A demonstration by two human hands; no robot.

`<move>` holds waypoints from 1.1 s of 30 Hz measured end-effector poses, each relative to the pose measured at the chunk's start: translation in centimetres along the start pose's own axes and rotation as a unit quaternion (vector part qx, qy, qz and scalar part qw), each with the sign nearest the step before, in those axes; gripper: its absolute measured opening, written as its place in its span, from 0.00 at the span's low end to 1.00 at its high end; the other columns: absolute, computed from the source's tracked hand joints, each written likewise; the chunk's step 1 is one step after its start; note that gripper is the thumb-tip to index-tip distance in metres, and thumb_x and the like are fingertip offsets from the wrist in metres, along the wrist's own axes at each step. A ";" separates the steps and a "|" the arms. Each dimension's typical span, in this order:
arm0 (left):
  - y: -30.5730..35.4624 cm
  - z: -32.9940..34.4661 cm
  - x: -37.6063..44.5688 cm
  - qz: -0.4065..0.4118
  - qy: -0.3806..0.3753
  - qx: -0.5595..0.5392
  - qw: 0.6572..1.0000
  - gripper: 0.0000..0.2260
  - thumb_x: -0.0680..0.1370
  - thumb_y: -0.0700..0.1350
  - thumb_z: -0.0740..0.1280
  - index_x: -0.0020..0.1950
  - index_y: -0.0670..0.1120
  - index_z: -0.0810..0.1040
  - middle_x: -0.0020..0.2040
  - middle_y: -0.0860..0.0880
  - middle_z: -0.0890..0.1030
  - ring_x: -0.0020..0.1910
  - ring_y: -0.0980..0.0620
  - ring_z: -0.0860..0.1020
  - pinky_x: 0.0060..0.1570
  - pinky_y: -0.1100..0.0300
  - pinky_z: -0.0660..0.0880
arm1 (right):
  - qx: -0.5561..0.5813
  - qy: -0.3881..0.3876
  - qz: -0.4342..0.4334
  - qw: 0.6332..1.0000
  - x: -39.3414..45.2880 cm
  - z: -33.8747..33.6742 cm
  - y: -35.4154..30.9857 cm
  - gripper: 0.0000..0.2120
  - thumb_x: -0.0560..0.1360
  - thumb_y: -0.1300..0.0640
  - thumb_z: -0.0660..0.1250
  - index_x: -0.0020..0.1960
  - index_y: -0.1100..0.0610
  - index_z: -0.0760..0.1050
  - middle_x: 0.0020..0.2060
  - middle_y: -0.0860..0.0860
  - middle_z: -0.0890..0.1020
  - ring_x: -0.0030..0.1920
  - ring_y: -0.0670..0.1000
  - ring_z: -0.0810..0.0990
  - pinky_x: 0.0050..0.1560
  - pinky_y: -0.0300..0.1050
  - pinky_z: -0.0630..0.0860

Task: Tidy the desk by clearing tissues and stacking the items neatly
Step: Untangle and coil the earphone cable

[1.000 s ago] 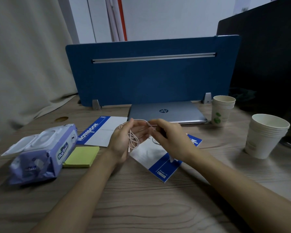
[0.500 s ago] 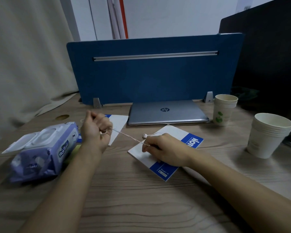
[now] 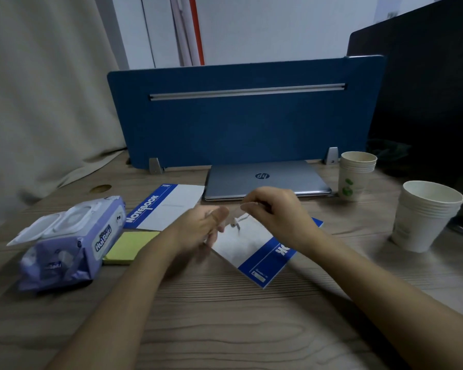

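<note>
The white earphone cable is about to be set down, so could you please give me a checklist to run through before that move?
1. White earphone cable held: ok; the right hand pinches it above the angled blue-and-white notebook.
2. Cable fully coiled: cannot tell; motion blur hides it.
3. Left hand gripping the cable: cannot tell, blurred.
4. Notebooks stacked: not ok; the second blue-and-white notebook lies apart, near the closed silver laptop.
5. Purple wet-wipe pack lid closed: not ok, flap open.
6. Paper cups in one stack: not ok; the white paper cup stack and the green-printed stack stand apart.
</note>
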State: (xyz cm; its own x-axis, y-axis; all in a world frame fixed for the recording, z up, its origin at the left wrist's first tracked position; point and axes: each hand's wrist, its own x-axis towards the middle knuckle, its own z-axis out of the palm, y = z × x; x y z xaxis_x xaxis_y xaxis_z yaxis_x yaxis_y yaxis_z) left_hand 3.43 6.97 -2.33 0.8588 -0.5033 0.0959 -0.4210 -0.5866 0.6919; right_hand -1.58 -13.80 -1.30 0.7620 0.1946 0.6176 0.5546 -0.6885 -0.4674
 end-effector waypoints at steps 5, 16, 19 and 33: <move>1.3 0.2 -0.5 -0.004 -0.065 -0.044 0.997 0.23 0.74 0.71 0.58 0.30 0.58 0.80 0.24 0.61 0.70 0.26 0.60 0.67 0.35 0.59 0.63 | -0.004 0.078 0.018 0.997 0.2 -0.2 0.5 0.05 0.75 0.55 0.71 0.44 0.57 0.81 0.37 0.47 0.82 0.38 0.43 0.78 0.39 0.33 0.72; 0.2 -1.2 -0.5 0.069 0.078 -0.216 0.971 0.20 0.80 0.59 0.61 0.38 0.46 0.79 0.37 0.53 0.77 0.39 0.57 0.73 0.44 0.63 0.71 | 0.008 0.163 0.084 0.983 0.5 -1.2 2.0 0.05 0.78 0.56 0.67 0.46 0.56 0.80 0.35 0.39 0.78 0.37 0.39 0.77 0.36 0.29 0.70; 0.0 -1.0 0.1 0.028 0.099 -0.318 0.943 0.22 0.84 0.52 0.55 0.40 0.42 0.79 0.48 0.55 0.85 0.41 0.59 0.75 0.47 0.58 0.69 | 0.023 0.115 0.067 0.991 0.3 -0.8 1.4 0.04 0.78 0.57 0.66 0.46 0.54 0.79 0.36 0.41 0.79 0.37 0.40 0.77 0.36 0.31 0.70; 0.1 -1.3 0.9 0.004 0.194 -0.643 0.741 0.18 0.84 0.53 0.57 0.40 0.46 0.77 0.36 0.50 0.83 0.41 0.54 0.84 0.47 0.53 0.78 | 0.015 -0.160 -0.007 0.987 -0.5 2.0 -0.7 0.09 0.81 0.55 0.62 0.59 0.52 0.77 0.33 0.40 0.79 0.36 0.38 0.78 0.39 0.27 0.69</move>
State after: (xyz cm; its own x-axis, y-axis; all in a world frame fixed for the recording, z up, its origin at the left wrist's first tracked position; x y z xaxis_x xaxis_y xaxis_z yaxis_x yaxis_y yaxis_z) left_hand 4.55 7.26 -1.26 0.9821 -0.1364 0.1299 -0.0151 0.6303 0.7762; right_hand -1.70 -12.03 -2.53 0.8181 0.4176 0.3953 0.5718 -0.6644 -0.4814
